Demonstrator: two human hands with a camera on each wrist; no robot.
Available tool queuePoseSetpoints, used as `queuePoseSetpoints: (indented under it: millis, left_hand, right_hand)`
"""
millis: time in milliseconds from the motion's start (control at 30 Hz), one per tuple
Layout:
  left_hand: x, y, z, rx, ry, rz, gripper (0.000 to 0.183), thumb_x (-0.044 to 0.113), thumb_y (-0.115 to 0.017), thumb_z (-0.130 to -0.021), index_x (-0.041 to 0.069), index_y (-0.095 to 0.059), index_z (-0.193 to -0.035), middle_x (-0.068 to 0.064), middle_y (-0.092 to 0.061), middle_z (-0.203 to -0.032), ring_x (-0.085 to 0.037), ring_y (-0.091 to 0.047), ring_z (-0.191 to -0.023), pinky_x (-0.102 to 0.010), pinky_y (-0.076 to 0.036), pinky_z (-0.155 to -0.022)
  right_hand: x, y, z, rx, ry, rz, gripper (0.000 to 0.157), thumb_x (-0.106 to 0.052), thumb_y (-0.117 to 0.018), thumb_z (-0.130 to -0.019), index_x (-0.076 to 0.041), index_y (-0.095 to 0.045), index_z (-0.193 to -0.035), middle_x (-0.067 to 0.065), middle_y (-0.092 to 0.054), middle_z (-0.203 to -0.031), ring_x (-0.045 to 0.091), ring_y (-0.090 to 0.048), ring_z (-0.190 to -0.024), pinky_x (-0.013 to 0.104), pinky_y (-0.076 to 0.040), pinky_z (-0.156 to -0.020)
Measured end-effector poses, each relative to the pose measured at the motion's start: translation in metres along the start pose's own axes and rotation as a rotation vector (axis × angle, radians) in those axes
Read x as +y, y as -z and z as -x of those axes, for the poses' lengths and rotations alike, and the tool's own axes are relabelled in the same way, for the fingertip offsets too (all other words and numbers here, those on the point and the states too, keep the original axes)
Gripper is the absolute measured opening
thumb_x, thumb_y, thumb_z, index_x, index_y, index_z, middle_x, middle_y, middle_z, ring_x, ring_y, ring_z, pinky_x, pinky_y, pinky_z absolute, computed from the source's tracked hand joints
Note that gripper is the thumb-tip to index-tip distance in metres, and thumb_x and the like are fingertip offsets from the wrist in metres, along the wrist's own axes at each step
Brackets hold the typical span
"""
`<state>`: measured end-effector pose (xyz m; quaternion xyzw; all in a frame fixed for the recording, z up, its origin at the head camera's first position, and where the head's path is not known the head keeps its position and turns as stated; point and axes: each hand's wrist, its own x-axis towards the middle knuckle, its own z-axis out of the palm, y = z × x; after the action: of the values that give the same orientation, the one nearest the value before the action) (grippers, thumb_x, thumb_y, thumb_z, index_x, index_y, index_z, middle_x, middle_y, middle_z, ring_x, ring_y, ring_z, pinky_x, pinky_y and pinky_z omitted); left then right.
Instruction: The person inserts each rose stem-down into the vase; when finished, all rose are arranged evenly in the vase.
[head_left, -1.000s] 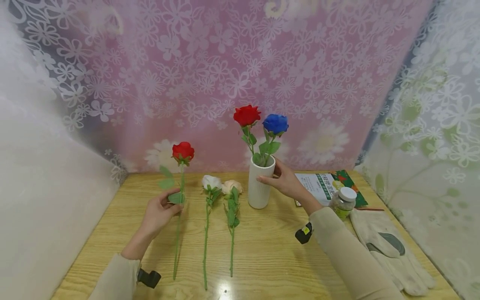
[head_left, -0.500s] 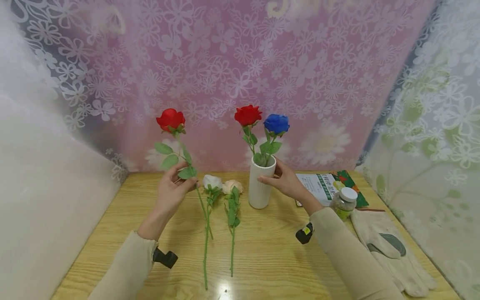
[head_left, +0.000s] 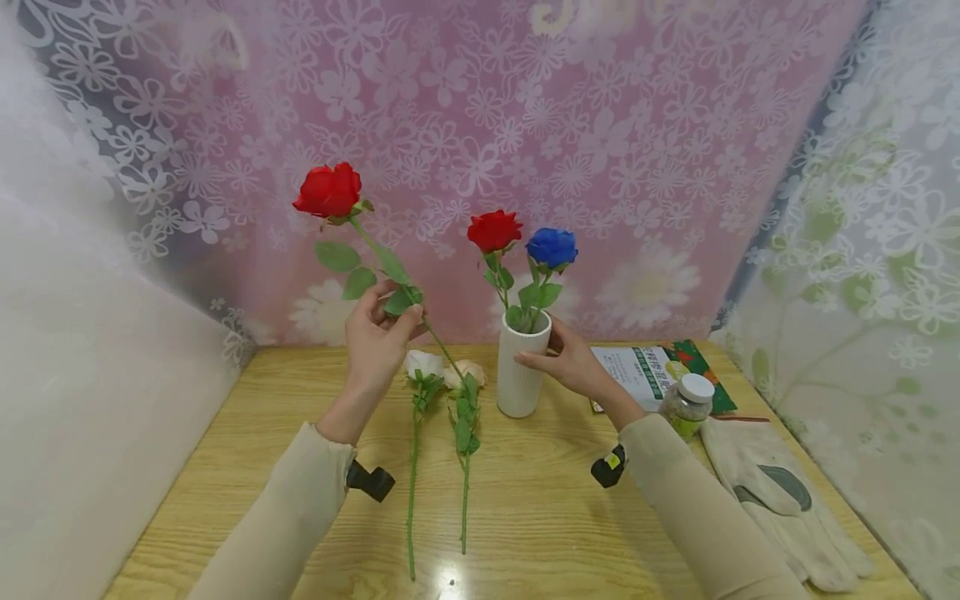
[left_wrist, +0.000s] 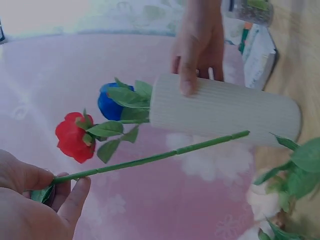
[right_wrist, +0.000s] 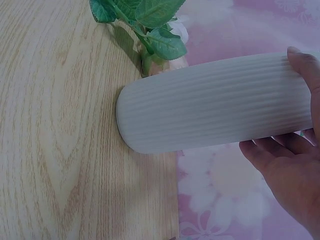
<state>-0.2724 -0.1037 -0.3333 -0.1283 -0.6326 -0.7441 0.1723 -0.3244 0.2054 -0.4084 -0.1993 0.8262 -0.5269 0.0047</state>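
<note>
My left hand [head_left: 382,333] pinches the green stem of a red rose [head_left: 330,192] among its leaves. The rose tilts, its bloom up to the left and its bare stem end [left_wrist: 215,142] slanting down towards the vase. A white ribbed vase [head_left: 519,375] stands upright on the table, gripped near its top by my right hand [head_left: 573,362], thumb on the front and fingers behind. In the vase are another red rose [head_left: 495,232] and a blue rose [head_left: 552,248]. Left of it lie a white rose [head_left: 423,364] and a cream rose [head_left: 468,372], side by side.
At the right of the wooden table [head_left: 555,517] lies a printed packet [head_left: 637,372], with a white-lidded jar [head_left: 687,400] in front of it. Pale work gloves [head_left: 772,500] lie nearer the right edge. A pink floral backdrop [head_left: 420,125] rises behind the table.
The left hand has lifted the red rose off the table and carried it up and to the right, its bloom now leaning left. The right hand and vase have stayed in place.
</note>
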Motion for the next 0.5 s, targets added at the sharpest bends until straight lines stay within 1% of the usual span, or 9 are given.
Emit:
queuePoseSetpoints:
  millis: [167,200,267,433,500]
  left_hand:
    - [0.011,-0.011,-0.011,0.067,-0.051,0.096,0.040,-0.006,-0.065,-0.100,-0.001,-0.055,-0.138,-0.007,-0.073,-0.107,-0.010,-0.076,-0.087,-0.031,-0.067,-0.081]
    - [0.013,-0.012,-0.013,0.078,-0.060,0.114,0.039,-0.006,-0.065,-0.100,-0.001,-0.055,-0.137,-0.008,-0.074,-0.106,-0.011,-0.076,-0.087,-0.031,-0.067,-0.080]
    - [0.016,-0.016,-0.017,0.099,-0.074,0.141,0.037,-0.006,-0.065,-0.100,0.002,-0.057,-0.135,-0.005,-0.074,-0.103,-0.013,-0.076,-0.086,-0.031,-0.067,-0.079]
    - [0.021,-0.023,-0.023,0.130,-0.103,0.188,0.034,-0.006,-0.064,-0.100,0.004,-0.057,-0.132,0.001,-0.075,-0.098,-0.016,-0.076,-0.085,-0.032,-0.067,-0.079]
    - [0.023,-0.026,-0.024,0.139,-0.105,0.210,0.034,-0.006,-0.065,-0.100,0.004,-0.056,-0.131,-0.001,-0.075,-0.098,-0.015,-0.076,-0.084,-0.034,-0.067,-0.080]
  right_hand:
    - [0.000,0.000,0.001,0.001,0.007,-0.005,0.083,-0.031,-0.080,-0.097,-0.027,-0.033,-0.166,0.011,-0.052,-0.158,0.038,-0.055,-0.143,0.060,-0.052,-0.111]
    - [0.000,0.000,0.001,0.001,0.009,-0.007,0.083,-0.031,-0.080,-0.097,-0.027,-0.033,-0.165,0.010,-0.052,-0.157,0.038,-0.055,-0.143,0.060,-0.052,-0.111]
    - [-0.001,0.000,0.001,0.001,0.011,-0.008,0.083,-0.030,-0.080,-0.097,-0.027,-0.034,-0.165,0.010,-0.053,-0.157,0.037,-0.056,-0.142,0.060,-0.052,-0.111]
    - [-0.001,0.001,0.001,-0.002,0.019,-0.002,0.083,-0.029,-0.079,-0.097,-0.028,-0.033,-0.166,0.010,-0.052,-0.157,0.037,-0.056,-0.142,0.059,-0.053,-0.110]
    - [-0.001,0.001,0.001,-0.003,0.023,-0.001,0.084,-0.029,-0.079,-0.097,-0.028,-0.032,-0.166,0.010,-0.051,-0.158,0.037,-0.055,-0.143,0.059,-0.053,-0.111]
